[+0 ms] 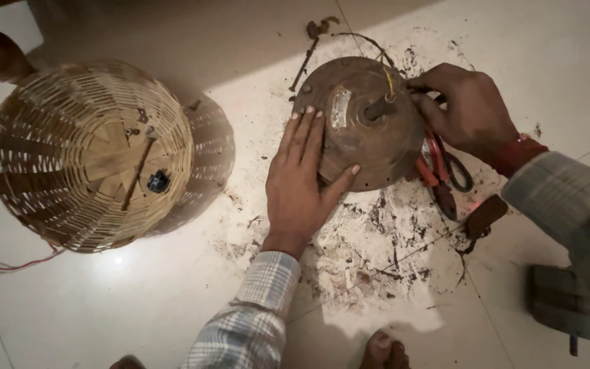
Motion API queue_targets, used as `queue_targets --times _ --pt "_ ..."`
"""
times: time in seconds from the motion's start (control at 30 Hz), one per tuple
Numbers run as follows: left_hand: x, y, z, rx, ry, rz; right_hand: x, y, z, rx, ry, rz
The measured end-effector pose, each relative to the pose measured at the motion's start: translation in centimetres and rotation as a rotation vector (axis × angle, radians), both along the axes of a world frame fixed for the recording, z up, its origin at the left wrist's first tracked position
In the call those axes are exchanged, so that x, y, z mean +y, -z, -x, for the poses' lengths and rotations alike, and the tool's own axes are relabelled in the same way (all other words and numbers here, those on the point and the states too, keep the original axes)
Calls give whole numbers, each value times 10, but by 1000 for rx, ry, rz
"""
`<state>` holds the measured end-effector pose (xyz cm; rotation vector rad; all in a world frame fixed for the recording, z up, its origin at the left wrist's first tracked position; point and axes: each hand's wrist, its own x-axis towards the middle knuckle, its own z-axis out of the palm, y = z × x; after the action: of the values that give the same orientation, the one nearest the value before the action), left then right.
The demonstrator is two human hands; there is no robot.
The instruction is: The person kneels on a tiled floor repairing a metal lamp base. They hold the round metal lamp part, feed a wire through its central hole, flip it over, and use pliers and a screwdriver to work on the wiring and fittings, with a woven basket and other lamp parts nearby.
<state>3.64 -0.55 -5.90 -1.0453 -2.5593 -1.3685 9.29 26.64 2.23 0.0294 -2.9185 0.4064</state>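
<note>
Rusty motor housing (363, 123) is sitting on the floor (138, 301) amid rust flakes. Left hand (302, 178) is pressing flat and open on its rim; right hand (466, 109) is gripping its far edge. Looks heavy, rigid, gritty; best held by the rim. Upturned basket (83, 150) is carrying a rod and small parts on top; inside is hidden.
</note>
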Motion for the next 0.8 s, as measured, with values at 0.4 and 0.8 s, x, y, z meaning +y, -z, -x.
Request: queue_targets --times 0.4,0.8 --pt "2 0 -1 -2 0 24 -2 -3 2 -29 -5 -98" --pt "1 0 0 -6 6 7 0 6 4 -21 68 -64"
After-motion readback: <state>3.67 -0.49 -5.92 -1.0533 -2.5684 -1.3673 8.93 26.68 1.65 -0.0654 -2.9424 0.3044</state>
